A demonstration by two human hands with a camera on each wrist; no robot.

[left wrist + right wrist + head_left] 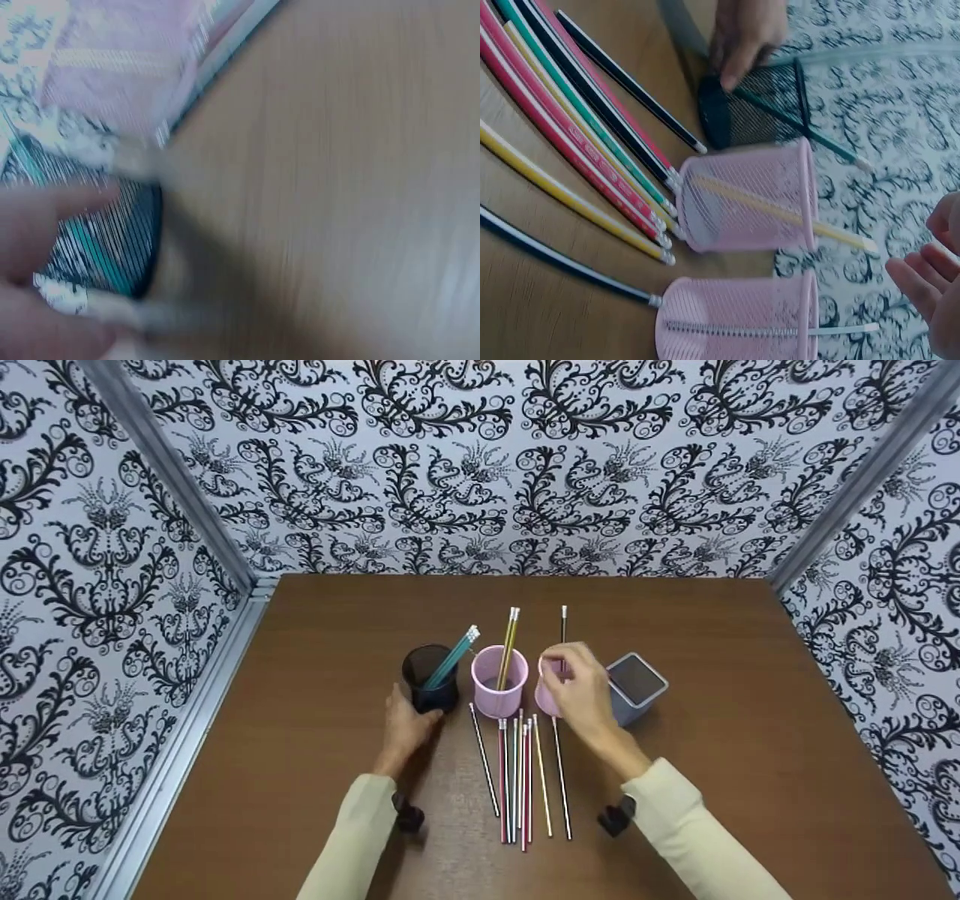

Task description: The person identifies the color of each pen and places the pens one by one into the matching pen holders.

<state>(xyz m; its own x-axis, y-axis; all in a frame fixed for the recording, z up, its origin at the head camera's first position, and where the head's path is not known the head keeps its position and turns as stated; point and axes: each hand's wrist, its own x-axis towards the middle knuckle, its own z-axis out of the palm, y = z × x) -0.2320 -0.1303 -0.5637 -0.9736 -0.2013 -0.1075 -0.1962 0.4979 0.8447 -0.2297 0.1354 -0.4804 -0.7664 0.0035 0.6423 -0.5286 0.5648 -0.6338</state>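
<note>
My left hand (409, 724) grips the lower part of a black mesh pencil cup (429, 660), thumb and fingers on either side. Teal pencils (454, 660) lean inside that cup. Beside it stands a pink mesh cup (498, 701) holding yellow pencils (509, 641). Over a second pink mesh cup (546, 703), which it partly hides in the head view, is my right hand (581, 682). Its fingers are loosely bent with nothing between them, apart from the black pencil (564, 622) in that cup, as the right wrist view (937, 281) shows.
Several loose pencils (524, 787) in red, black, green and yellow lie in front of the pink cups on the brown table (300, 750). A grey square mesh holder (628, 711) stands right of the cups. Patterned walls (480, 495) enclose the table's back and sides.
</note>
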